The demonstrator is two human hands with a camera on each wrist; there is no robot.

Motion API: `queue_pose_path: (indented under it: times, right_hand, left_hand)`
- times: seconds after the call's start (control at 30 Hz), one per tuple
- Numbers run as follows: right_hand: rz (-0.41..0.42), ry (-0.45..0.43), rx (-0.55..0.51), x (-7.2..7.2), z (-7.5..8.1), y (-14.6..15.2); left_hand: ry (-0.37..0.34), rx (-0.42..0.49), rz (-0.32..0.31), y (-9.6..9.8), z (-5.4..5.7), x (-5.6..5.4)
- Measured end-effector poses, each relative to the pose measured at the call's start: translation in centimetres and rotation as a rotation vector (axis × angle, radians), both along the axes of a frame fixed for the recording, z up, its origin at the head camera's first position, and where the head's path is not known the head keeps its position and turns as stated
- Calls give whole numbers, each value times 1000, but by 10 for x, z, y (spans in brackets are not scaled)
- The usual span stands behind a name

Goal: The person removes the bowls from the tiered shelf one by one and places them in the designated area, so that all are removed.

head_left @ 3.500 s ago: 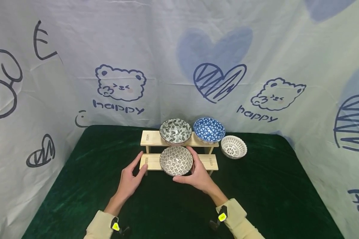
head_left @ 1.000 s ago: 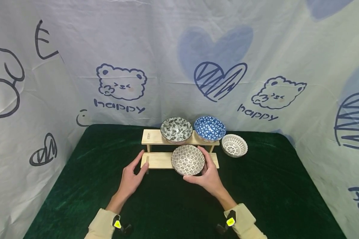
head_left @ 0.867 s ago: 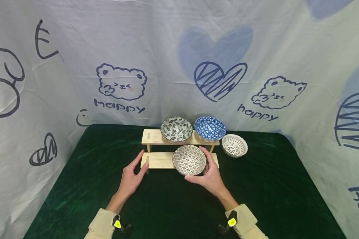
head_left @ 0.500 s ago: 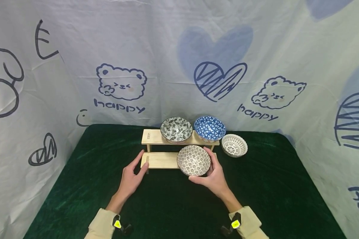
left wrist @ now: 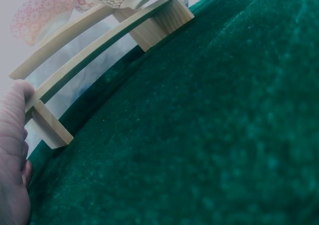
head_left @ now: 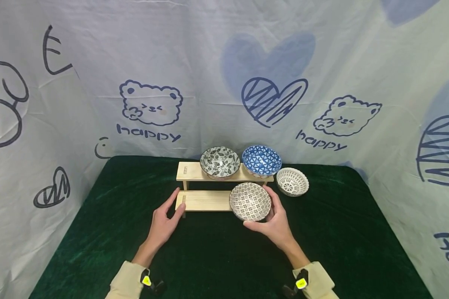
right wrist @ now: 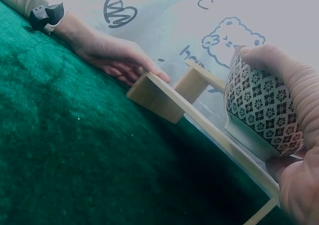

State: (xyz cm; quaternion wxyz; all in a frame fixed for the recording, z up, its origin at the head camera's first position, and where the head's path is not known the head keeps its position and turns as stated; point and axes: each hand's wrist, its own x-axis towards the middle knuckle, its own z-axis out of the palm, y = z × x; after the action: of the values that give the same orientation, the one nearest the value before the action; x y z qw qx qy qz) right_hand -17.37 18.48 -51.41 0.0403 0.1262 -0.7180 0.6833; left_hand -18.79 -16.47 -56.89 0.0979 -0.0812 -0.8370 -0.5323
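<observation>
In the head view, the right hand (head_left: 275,224) grips a brown-patterned bowl (head_left: 250,202) over the three-o'clock end of a lower shelf (head_left: 205,201) whose nine-o'clock end the wide-spread left hand (head_left: 163,225) touches; only the wrist views reveal the bowl's pale foot (right wrist: 251,141).

My beige-sleeved arms (head_left: 125,281) slant inward from the near side, my bare left hand (head_left: 163,223) with thumb (head_left: 178,211) and forefinger (head_left: 169,201) spread, my bare right hand (head_left: 277,226) curved in a grip.
</observation>
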Motion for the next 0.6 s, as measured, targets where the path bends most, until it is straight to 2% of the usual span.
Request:
queue_pose_path:
  times: [0.4,0.6]
  right_hand:
    - [-74,0,70,5,-2,17]
    - [-109,10,60,7,-3,30]
  left_hand:
    - [8,2,-1,0,-1,0]
    - [11,4,2,0,0,0]
